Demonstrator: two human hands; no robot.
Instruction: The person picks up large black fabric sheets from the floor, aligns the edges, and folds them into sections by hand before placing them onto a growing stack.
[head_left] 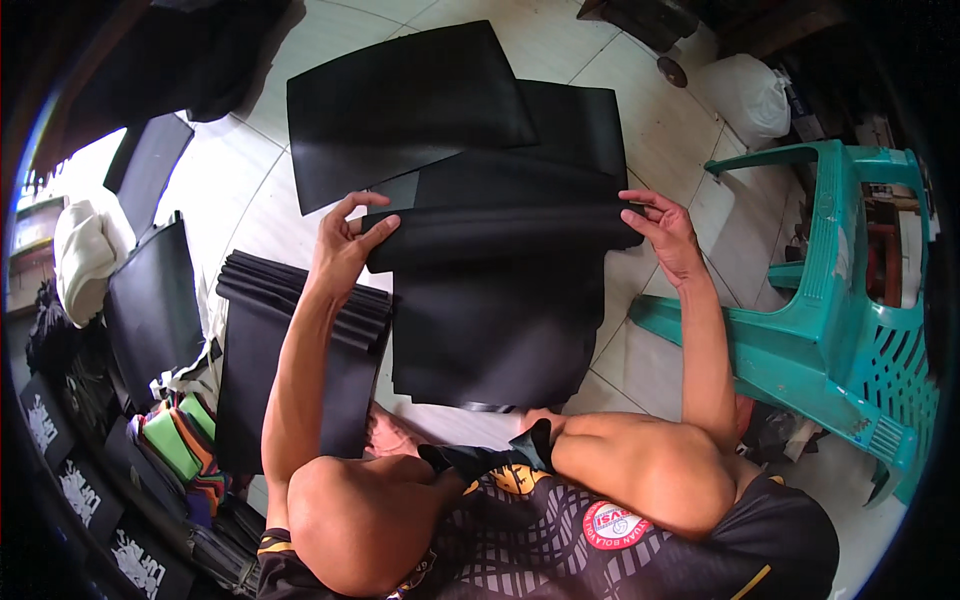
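Observation:
My left hand (350, 245) pinches the left end of a black sheet (505, 232) of smooth, fabric-like material between thumb and fingers. At the opposite end, my right hand (668, 238) grips the same sheet. A fold or bend runs across it from hand to hand. Below it lies a pile of black sheets (490, 340), nearest my feet. Two more black sheets overlap beyond my hands: a loose one on the left (400, 100) and another partly beneath it (575, 125). Beside my left forearm rests a stack of black pieces (285, 385) with several rolled or folded edges.
A green plastic chair (800, 300) lies tipped over on the right. Colourful folded cloths (175, 440) and black printed pieces (80, 495) sit at the lower left. A white bag (745, 95) stands at the far right on the tiled floor (240, 150).

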